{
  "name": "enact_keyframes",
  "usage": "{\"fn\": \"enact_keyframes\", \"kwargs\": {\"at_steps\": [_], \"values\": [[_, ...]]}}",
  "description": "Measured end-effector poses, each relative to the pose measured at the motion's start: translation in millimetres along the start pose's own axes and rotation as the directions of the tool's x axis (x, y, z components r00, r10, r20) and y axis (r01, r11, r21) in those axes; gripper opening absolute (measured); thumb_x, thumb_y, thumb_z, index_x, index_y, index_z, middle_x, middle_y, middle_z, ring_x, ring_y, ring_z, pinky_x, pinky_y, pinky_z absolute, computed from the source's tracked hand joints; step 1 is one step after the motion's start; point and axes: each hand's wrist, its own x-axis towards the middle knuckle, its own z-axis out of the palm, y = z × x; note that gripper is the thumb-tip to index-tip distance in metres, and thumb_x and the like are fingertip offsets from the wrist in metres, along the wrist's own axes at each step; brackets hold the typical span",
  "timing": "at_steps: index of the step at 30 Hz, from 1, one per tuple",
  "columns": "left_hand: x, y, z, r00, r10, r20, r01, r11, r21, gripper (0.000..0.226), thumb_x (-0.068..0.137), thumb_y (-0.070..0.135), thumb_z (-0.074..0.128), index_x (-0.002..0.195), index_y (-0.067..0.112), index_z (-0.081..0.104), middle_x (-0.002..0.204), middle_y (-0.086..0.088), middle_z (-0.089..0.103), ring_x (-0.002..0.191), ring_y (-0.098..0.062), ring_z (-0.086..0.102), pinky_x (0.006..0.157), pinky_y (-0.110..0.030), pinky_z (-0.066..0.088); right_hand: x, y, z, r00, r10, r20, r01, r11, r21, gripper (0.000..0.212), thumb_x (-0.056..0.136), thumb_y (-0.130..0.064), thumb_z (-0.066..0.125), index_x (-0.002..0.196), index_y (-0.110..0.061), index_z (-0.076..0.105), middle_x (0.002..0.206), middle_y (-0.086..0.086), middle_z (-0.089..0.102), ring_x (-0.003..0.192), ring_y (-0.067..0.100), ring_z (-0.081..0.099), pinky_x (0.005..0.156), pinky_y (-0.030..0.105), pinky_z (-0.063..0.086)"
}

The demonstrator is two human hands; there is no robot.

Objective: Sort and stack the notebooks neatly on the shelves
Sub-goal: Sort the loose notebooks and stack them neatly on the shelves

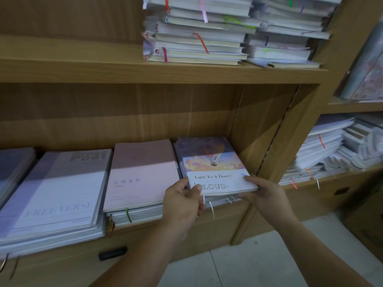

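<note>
the diary [215,162] lies atop the rightmost pile [222,200] on the lower shelf [226,222]. left hand [182,201] and right hand [267,195] each pinch a near corner, fingers curled on it. it looks light, flat, fairly stiff, perhaps slick, so both corners suit.

Above the low piles on the lower shelf [145,235], a tall open gap runs the whole width, capped by the upper shelf board [124,71]. At the far right, the bookcase side wall [259,125] stands just beside the cloud notebook [211,160], leaving only a thin slot. The pink pile [143,175] sits close on its left. The left hand [182,201] and right hand [267,195] occupy that notebook's near corners. On the upper shelf the left half is free, while tall stacks [196,34] fill the right.
</note>
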Motion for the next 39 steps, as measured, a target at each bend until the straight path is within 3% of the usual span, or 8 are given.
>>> {"fn": "enact_keyframes", "kwargs": {"at_steps": [6,16,18,20,25,31,35,39], "values": [[11.0,-5.9,-2.9,0.995,0.094,0.033,-0.098,0.986,0.136,0.016,0.099,0.021,0.065,0.111,0.03,0.07,0.068,-0.008,0.067,0.043,-0.015,0.054,0.049,-0.03,0.051,3.8,-0.5,-0.3,0.999,0.027,0.032,-0.028,1.0,0.012,0.075,0.064,-0.023,0.094,0.133,-0.013,0.065,0.118,-0.005,0.07,0.105,0.005,0.067,0.089,0.014,0.051],[19.5,-11.4,0.1,0.984,0.163,0.071,-0.178,0.928,0.328,0.009,0.099,0.032,0.063,0.106,0.03,0.068,0.076,0.004,0.07,0.055,-0.021,0.063,0.063,-0.042,0.061,4.9,-7.4,3.4,0.991,0.13,-0.034,-0.12,0.97,0.21,0.064,0.066,-0.01,0.093,0.126,-0.013,0.069,0.098,-0.011,0.076,0.091,0.003,0.072,0.093,0.032,0.056],[20.4,-12.2,-2.5,0.981,0.16,0.111,-0.191,0.9,0.392,0.023,0.093,0.036,0.07,0.113,0.026,0.067,0.093,0.012,0.074,0.072,-0.024,0.071,0.065,-0.031,0.058,4.9,-5.4,2.8,0.99,0.144,0.0,-0.14,0.96,0.241,0.065,0.066,-0.008,0.092,0.125,-0.014,0.068,0.1,-0.009,0.076,0.094,0.008,0.073,0.096,0.037,0.056],[19.6,-16.0,-6.0,0.974,0.179,0.137,-0.224,0.843,0.489,0.023,0.087,0.034,0.077,0.105,0.024,0.066,0.088,0.014,0.07,0.063,-0.015,0.066,0.058,-0.025,0.051,6.6,-2.9,1.1,0.99,0.139,0.03,-0.142,0.963,0.228,0.067,0.063,-0.014,0.094,0.124,-0.018,0.069,0.108,-0.007,0.076,0.1,0.013,0.073,0.097,0.039,0.056],[20.1,-26.0,-10.4,0.958,0.249,0.144,-0.278,0.671,0.688,0.02,0.092,0.038,0.07,0.095,0.019,0.064,0.072,0.005,0.068,0.057,-0.017,0.063,0.062,-0.036,0.057,10.6,-0.8,0.4,0.992,0.115,0.046,-0.122,0.972,0.201,0.064,0.065,-0.016,0.093,0.125,-0.02,0.069,0.113,-0.009,0.074,0.103,0.01,0.071,0.097,0.035,0.055],[21.2,-27.5,-10.5,0.961,0.249,0.121,-0.262,0.676,0.689,0.033,0.092,0.044,0.069,0.079,0.017,0.056,0.068,0.0,0.066,0.055,-0.02,0.065,0.056,-0.037,0.055,11.1,-0.2,-1.3,0.988,0.147,0.038,-0.152,0.962,0.229,0.057,0.066,-0.018,0.092,0.12,-0.02,0.074,0.102,-0.01,0.077,0.1,0.008,0.071,0.087,0.025,0.054],[19.1,-33.0,-8.4,0.953,0.284,0.107,-0.282,0.702,0.654,0.024,0.095,0.04,0.067,0.083,0.021,0.057,0.088,0.003,0.075,0.058,-0.013,0.063,0.052,-0.021,0.046,11.5,-3.6,-2.6,0.99,0.142,0.022,-0.144,0.964,0.223,0.052,0.065,-0.019,0.093,0.114,-0.02,0.076,0.101,-0.01,0.077,0.096,0.005,0.07,0.083,0.022,0.054],[16.6,-34.7,-7.7,0.946,0.32,0.057,-0.292,0.76,0.581,0.032,0.092,0.033,0.071,0.068,0.021,0.053,0.065,0.0,0.069,0.054,-0.014,0.063,0.052,-0.031,0.054,11.4,-4.9,-3.8,0.99,0.138,0.021,-0.14,0.963,0.23,0.052,0.065,-0.018,0.093,0.115,-0.019,0.076,0.104,-0.01,0.076,0.096,0.003,0.07,0.084,0.022,0.054]]}}
